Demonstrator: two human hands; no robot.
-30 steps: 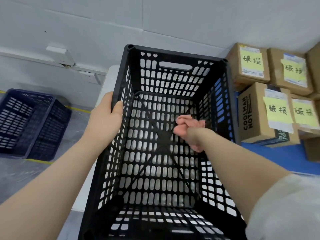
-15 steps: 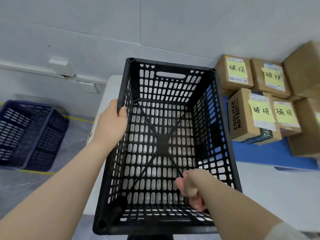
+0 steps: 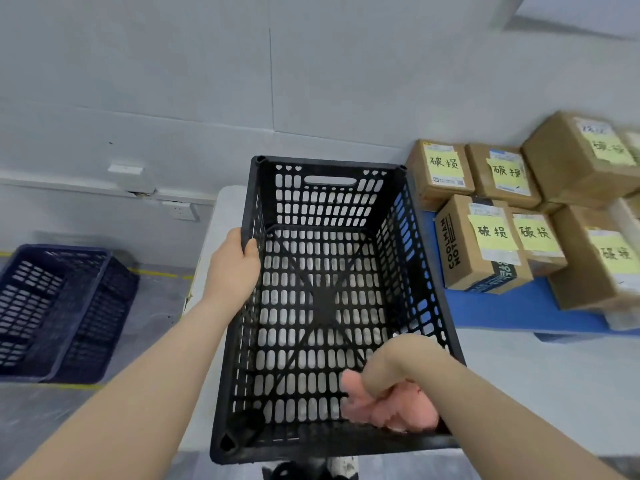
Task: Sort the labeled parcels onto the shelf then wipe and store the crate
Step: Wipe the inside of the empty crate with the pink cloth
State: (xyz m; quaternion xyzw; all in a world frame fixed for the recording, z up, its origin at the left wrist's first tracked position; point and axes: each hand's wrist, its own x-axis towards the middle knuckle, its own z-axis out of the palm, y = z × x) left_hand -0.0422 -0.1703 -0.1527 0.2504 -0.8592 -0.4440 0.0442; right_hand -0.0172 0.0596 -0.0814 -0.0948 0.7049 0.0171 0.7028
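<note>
I see the black crate (image 3: pixel 329 202) standing open-topped on the white desk (image 3: pixel 526 382); my left hand (image 3: pixel 235 268) is clamped over its left rim; my right hand (image 3: pixel 398 365) reaches down inside, curled on a pink cloth (image 3: pixel 388 408) against the crate's bottom by the near wall; labeled parcels (image 3: pixel 481 244) are stacked just right of the crate on a blue surface (image 3: pixel 512 310); a blue crate (image 3: pixel 59 306) sits on the floor, well left.
</note>
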